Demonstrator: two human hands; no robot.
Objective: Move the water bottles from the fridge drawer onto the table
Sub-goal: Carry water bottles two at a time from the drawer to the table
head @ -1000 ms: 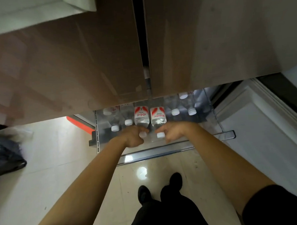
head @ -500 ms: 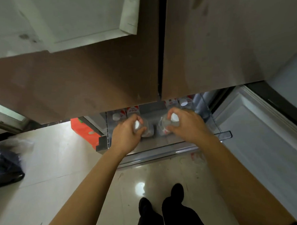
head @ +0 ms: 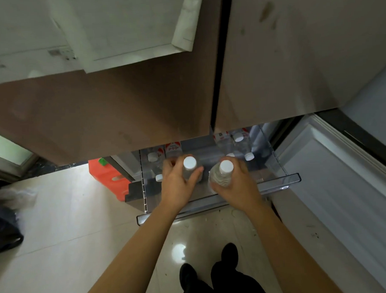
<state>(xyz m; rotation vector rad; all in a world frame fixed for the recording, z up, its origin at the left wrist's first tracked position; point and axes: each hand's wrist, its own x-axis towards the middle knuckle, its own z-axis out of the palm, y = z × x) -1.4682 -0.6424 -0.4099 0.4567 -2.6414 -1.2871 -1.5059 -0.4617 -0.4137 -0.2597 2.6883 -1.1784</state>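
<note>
Glossy tiled floor (head: 58,218), clear plastic fridge drawer (head: 277,178), each hand gripping a ribbed white-capped bottle, left hand (head: 178,184), right hand (head: 235,184).

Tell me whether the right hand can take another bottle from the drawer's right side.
Probably not: the right hand grips a bottle, leaving no free fingers. The path looks open; those bottles stand uncovered beyond it.

Left hand (head: 178,184) grips a clear plastic white-capped water bottle (head: 191,168), right hand (head: 235,184) grips another (head: 222,175), both upright over the open clear plastic fridge drawer (head: 277,182); more capped bottles (head: 242,144) stand inside; orange plastic container (head: 107,176) left of it on the floor
</note>
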